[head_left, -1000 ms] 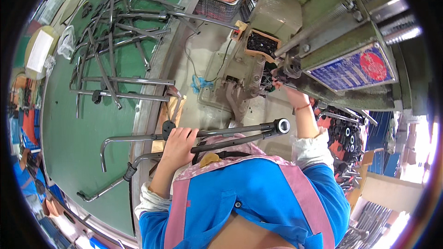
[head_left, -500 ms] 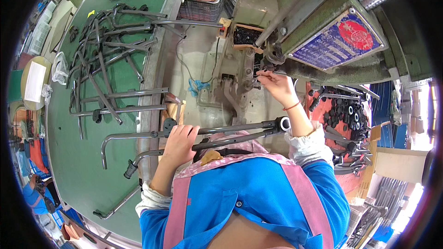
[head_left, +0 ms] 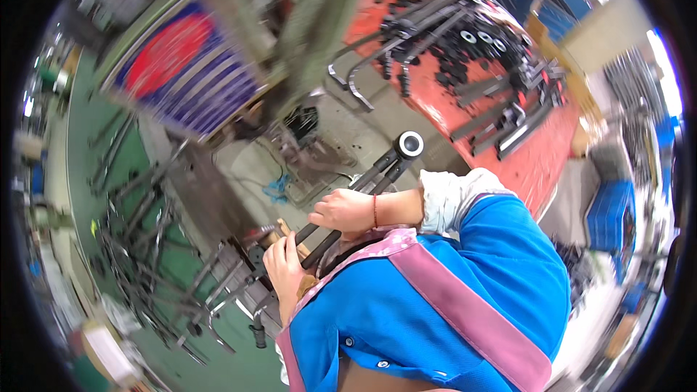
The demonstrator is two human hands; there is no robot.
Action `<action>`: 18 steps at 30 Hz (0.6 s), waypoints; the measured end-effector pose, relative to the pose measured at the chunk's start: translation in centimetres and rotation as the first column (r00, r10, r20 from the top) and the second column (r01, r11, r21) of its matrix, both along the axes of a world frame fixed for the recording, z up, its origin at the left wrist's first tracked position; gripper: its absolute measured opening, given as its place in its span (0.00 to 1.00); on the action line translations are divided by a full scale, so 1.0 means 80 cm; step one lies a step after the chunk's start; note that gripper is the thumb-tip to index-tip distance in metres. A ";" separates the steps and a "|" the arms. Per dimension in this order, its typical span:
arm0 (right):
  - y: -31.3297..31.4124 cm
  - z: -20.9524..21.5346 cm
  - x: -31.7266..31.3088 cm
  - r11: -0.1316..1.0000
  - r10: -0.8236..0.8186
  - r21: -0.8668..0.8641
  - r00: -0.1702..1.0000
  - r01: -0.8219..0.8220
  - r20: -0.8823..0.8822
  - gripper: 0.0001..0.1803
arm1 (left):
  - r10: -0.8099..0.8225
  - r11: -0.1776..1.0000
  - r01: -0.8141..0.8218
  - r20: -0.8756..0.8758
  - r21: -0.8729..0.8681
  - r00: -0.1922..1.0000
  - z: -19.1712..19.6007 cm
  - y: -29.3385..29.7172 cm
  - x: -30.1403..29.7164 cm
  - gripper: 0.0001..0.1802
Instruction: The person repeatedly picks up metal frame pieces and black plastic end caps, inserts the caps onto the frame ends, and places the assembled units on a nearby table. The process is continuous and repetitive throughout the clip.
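Observation:
A hinged pair of dark metal tubes (head_left: 385,165) lies slantwise close against my front. A round black-and-white joint (head_left: 410,144) caps its far right end, and bent tube ends with a black grip (head_left: 258,335) show at the lower left. My left hand (head_left: 285,270) is closed round the tubes near a black fitting. My right hand (head_left: 344,212) rests over the middle of the tubes with its fingers curled round them. The palm sides of both hands are hidden.
A green press machine with a blue-and-red plate (head_left: 190,65) stands at the upper left, blurred. Tangled metal tubes cover part of the green table (head_left: 218,334) at left. The red-covered table (head_left: 501,174) at right holds tubes and black round parts. A blue cloth (head_left: 276,189) lies below the machine.
My view has turned to the right. My right hand has left the machine and come back onto the tubes. My left hand still holds them.

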State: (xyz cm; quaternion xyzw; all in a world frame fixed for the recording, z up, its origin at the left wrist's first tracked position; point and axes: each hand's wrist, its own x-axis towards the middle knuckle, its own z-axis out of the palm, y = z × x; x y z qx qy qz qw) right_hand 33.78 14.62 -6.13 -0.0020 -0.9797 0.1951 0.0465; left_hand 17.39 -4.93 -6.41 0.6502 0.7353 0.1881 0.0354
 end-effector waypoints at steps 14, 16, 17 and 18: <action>0.069 0.008 0.250 0.924 -0.350 -0.154 0.936 0.351 0.037 0.25 | -0.228 0.939 0.174 -0.157 -0.298 0.961 0.038 0.101 0.087 0.18; 0.068 0.010 0.286 0.896 -0.415 -0.189 0.909 0.403 -0.029 0.25 | -0.311 0.934 0.272 -0.151 -0.231 0.938 0.044 0.123 0.110 0.15; 0.072 0.027 0.306 0.888 -0.441 -0.210 0.887 0.410 -0.136 0.23 | -0.330 0.933 0.299 -0.145 -0.202 0.933 0.046 0.130 0.121 0.15; 0.076 0.047 0.331 0.880 -0.465 -0.232 0.852 0.415 -0.242 0.22 | -0.351 0.930 0.326 -0.139 -0.172 0.926 0.048 0.137 0.131 0.14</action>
